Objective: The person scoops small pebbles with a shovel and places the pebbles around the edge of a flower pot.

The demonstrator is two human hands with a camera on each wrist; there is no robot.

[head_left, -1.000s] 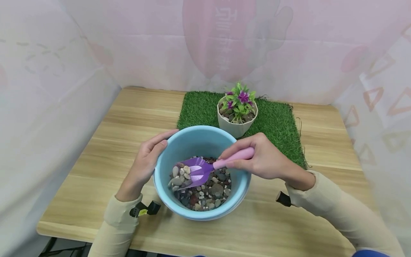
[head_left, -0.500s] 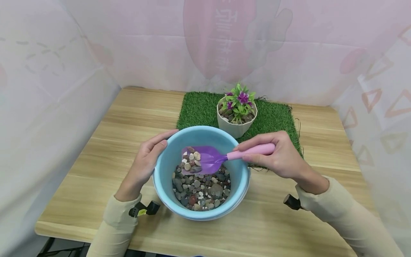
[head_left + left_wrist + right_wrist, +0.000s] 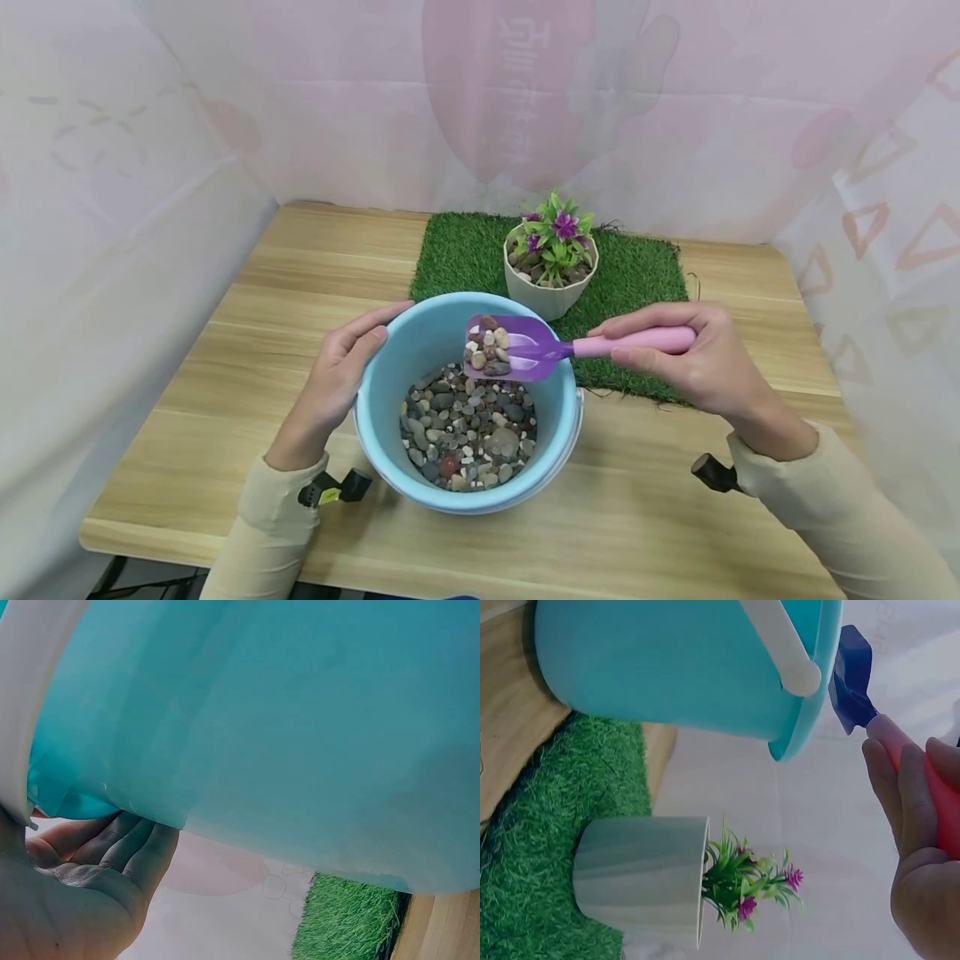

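Observation:
A purple trowel (image 3: 528, 348) with a pink handle is level above the right part of a light blue bucket (image 3: 375, 454), several pebbles (image 3: 487, 348) on its blade. My right hand (image 3: 682, 354) grips the handle, thumb and fingers around it. More pebbles (image 3: 468, 433) of mixed colours cover the bottom of the bucket. My left hand (image 3: 337, 375) rests against the bucket's left side near the rim. In the left wrist view its fingers (image 3: 150, 859) lie fairly straight along the outer wall. The right wrist view shows the blade just past the bucket's rim.
Behind the bucket, a white pot (image 3: 550, 298) with a purple-flowered plant (image 3: 561, 237) stands on a green artificial grass mat (image 3: 637, 271). The bucket's white handle (image 3: 784, 649) hangs at its side. Everything is on a wooden table (image 3: 247, 375) with printed cloth walls around it.
The trowel has risen out of the pebbles with a load on its blade and moved right, toward the bucket's right rim. The left hand has stayed at the bucket.

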